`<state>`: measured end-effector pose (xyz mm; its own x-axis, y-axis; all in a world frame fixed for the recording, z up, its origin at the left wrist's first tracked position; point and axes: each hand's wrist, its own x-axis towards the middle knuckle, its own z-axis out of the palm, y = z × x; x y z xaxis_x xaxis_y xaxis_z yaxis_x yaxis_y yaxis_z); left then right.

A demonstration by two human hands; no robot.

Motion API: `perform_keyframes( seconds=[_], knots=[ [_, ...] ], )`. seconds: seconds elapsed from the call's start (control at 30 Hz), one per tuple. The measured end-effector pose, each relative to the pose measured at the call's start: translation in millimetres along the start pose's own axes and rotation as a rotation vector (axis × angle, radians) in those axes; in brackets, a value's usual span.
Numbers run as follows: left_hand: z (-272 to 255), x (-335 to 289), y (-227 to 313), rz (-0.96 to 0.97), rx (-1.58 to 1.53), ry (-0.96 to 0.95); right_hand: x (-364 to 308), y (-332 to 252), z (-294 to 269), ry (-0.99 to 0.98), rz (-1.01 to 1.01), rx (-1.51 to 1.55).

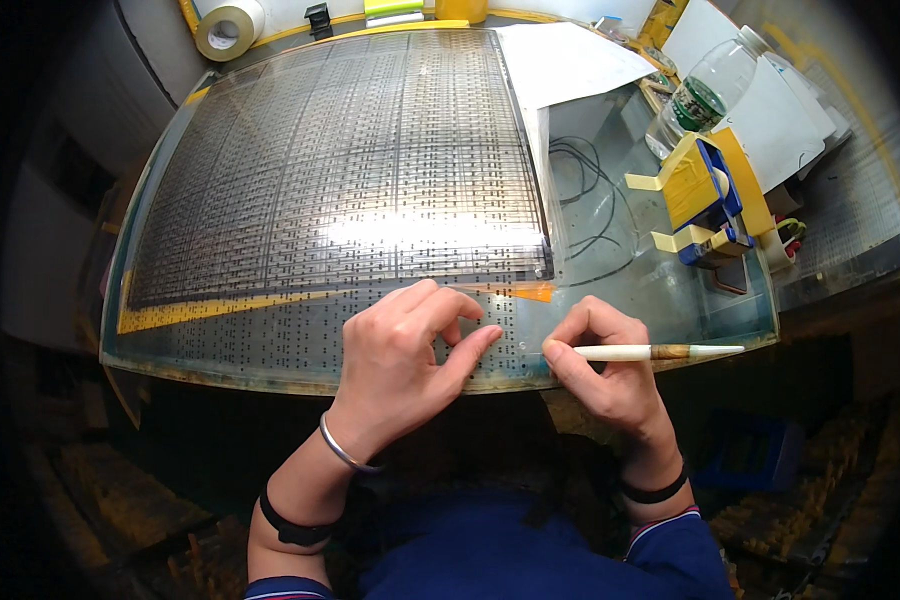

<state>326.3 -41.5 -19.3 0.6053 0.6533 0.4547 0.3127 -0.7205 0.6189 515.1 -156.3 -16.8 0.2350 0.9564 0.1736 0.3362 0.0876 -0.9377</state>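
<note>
A large clear film sheet [350, 150] with a dense pattern of small black marks lies over the glass tabletop [610, 320]. My left hand [400, 350] is at the film's near edge, thumb and index finger apart, the other fingers curled; nothing shows between them. To its right, my right hand [615, 365] holds a slim white pen-like tool [705, 351] with a brown band, its tapered end pointing right. The thumb and index finger of that hand come together at the tool's left end. Whether they also pinch something small cannot be made out.
At the right stand a blue-and-yellow tape dispenser [705, 200] and a clear plastic bottle [710, 90] with a green label. Black cables [595, 190] lie on the glass beside white paper [570, 60]. A tape roll [228, 32] sits at the back left.
</note>
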Motion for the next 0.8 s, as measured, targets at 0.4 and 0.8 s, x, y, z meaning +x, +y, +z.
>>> perform_keyframes(
  seconds=[0.4, 0.8],
  knots=[
    [-2.6, 0.6, 1.8, -0.016, 0.033, -0.038, 2.1, -5.1, 1.9, -0.045, -0.082, -0.181],
    [2.3, -0.1, -0.1, -0.012, 0.026, 0.026, -3.6, 1.9, 10.0, 0.148, -0.100, 0.312]
  ],
)
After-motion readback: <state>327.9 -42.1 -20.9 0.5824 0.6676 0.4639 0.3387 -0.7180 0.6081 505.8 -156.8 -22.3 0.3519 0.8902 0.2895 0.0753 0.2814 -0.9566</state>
